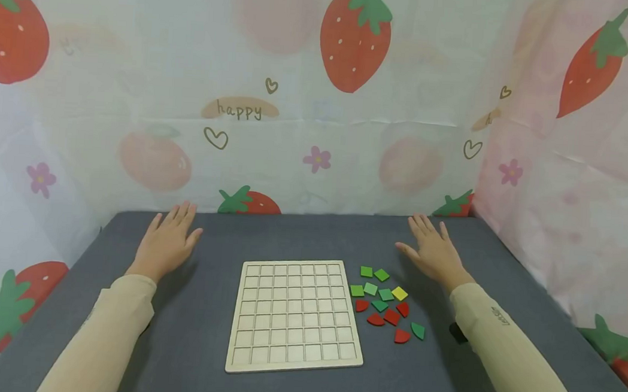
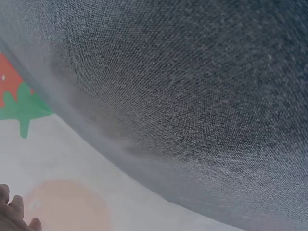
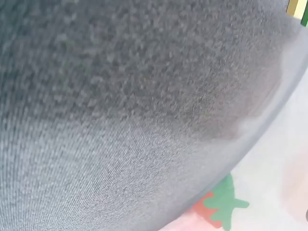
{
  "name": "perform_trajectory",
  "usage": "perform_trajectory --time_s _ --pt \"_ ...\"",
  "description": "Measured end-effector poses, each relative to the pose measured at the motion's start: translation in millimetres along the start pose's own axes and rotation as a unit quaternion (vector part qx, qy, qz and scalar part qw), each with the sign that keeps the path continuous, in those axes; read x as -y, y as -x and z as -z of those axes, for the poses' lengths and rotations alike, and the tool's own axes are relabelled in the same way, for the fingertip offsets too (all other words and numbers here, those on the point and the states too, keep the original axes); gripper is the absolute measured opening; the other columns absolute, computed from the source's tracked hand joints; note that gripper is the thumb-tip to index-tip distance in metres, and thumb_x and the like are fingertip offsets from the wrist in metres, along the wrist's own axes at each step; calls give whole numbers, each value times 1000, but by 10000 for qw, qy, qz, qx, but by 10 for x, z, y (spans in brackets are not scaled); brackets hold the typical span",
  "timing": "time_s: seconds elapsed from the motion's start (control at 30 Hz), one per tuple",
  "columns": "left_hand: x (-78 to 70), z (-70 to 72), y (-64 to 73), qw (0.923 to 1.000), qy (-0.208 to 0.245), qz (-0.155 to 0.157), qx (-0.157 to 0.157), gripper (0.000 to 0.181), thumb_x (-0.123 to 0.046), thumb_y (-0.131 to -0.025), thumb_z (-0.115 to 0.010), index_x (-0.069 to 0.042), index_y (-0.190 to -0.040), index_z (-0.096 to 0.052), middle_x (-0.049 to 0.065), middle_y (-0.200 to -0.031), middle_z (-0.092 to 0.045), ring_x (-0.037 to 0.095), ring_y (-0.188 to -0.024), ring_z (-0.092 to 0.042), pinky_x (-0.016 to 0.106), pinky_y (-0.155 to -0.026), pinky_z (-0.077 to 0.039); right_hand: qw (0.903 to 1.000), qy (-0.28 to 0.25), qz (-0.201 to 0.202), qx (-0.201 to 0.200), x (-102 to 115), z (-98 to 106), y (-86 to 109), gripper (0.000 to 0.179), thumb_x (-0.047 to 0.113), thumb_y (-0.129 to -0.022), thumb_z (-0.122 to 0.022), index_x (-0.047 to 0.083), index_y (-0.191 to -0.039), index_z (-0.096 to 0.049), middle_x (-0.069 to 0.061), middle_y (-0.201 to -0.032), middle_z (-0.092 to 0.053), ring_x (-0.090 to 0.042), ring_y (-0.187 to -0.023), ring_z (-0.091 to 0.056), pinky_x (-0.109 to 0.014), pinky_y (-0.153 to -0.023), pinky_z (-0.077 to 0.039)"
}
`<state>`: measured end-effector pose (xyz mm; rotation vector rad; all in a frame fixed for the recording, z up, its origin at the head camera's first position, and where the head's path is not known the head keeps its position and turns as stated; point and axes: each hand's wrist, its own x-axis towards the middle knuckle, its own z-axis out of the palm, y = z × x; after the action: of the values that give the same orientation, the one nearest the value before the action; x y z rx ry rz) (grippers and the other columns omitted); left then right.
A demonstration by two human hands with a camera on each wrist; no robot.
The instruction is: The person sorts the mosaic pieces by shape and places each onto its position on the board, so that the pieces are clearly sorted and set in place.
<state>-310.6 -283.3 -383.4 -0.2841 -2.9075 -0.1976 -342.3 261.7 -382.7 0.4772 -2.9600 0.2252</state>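
Note:
My left hand (image 1: 165, 241) is held over the dark table, left of a pale wooden grid board (image 1: 294, 320), with straight fingers pointing away. My right hand (image 1: 432, 251) does likewise at the right, fingers straight and thumb apart, beyond the small coloured pieces. Neither hand holds anything. The board lies flat, its square cells bare. Beside its right edge lie several green squares (image 1: 386, 294), a yellow square (image 1: 400, 293), a red square (image 1: 392, 316), several red quarter-round pieces (image 1: 402, 336) and a green leaf-shaped piece (image 1: 418, 330). In the left wrist view, only fingertips (image 2: 17, 209) show at the corner.
A dark grey cloth covers the table (image 1: 186, 344). Behind it and at both sides hangs a pale curtain (image 1: 315, 184) printed with strawberries, hearts and flowers. In the right wrist view, a yellow-and-green edge (image 3: 296, 9) of something unclear shows at the top right corner.

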Motion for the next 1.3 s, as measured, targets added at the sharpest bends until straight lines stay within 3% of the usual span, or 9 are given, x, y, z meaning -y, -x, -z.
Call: perform_trajectory --time_s 0.73,1.3 --pt "-24 11 58 9999 32 -135 54 68 -43 -108 -30 -2 -159 -13 24 -164 -14 45 -151 -14 62 -121 -9 9989 -199 431 -47 199 -112 73 77 43 -101 -54 -2 -155 -25 -24 -163 -19 -41 -152 -16 -59 -122 -9" --pt "-188 23 65 9994 -22 -358 8 65 -36 -107 -39 -1 -158 -20 23 -163 -19 43 -150 -19 61 -120 -13 9975 -292 635 26 356 -125 124 73 39 -99 -58 -2 -154 -31 -23 -162 -23 -40 -151 -19 -58 -122 -12"
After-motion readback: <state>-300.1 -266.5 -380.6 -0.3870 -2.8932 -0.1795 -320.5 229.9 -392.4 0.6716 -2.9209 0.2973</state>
